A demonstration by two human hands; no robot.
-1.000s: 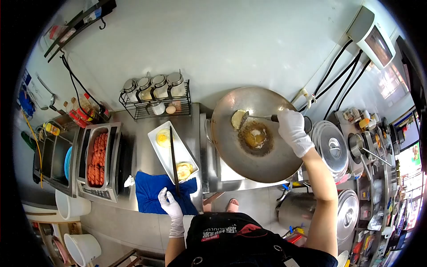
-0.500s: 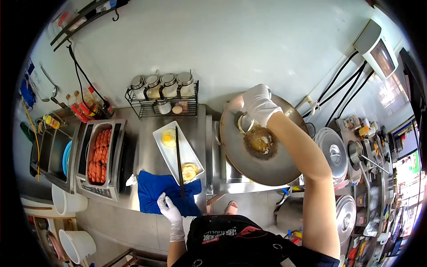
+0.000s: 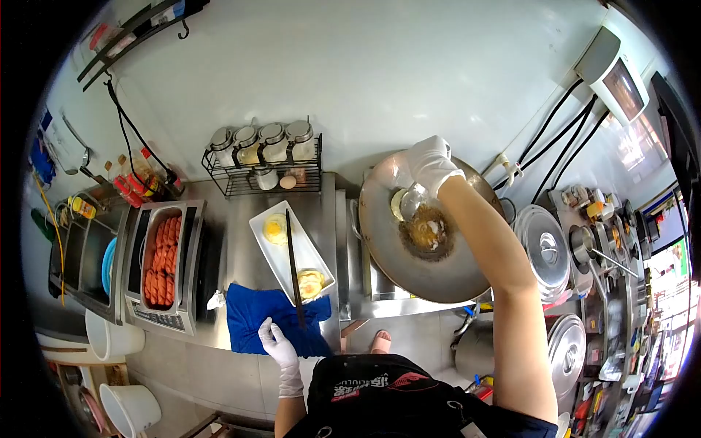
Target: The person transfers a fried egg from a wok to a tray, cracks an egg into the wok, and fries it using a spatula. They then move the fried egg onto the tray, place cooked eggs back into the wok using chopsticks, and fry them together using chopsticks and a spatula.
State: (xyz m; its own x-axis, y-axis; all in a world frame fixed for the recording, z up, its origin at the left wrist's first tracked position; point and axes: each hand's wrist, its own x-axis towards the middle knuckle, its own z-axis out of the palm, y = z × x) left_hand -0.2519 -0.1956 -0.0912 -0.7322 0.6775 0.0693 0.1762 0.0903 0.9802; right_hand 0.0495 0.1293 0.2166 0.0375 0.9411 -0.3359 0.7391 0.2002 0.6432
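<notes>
My right hand (image 3: 432, 166), in a white glove, is closed over the far side of a large wok (image 3: 387, 255). Below its fingers shows a shiny ladle-like utensil (image 3: 413, 196); the grip itself is hidden. Beside the utensil is a small round rim with something pale yellow inside. Brownish oil (image 3: 423, 233) with white bits pools at the wok's bottom. My gloved left hand (image 3: 279, 346) holds nothing, fingers apart, above the near edge of a blue cloth (image 3: 244, 314). Black chopsticks (image 3: 293, 255) lie across a white plate (image 3: 303, 252) bearing two round fried eggs (image 3: 275, 228).
A wire rack (image 3: 219, 175) of lidded jars stands against the wall. A metal pan of red sausages (image 3: 162, 259) sits to the left, with bottles (image 3: 135, 186) behind it. Right of the wok are a lidded pot (image 3: 542, 244) and shelves of utensils.
The utensil below my right hand has turned slightly, and its shiny surface shows more. My left hand stays by the cloth. The view has shifted a little.
</notes>
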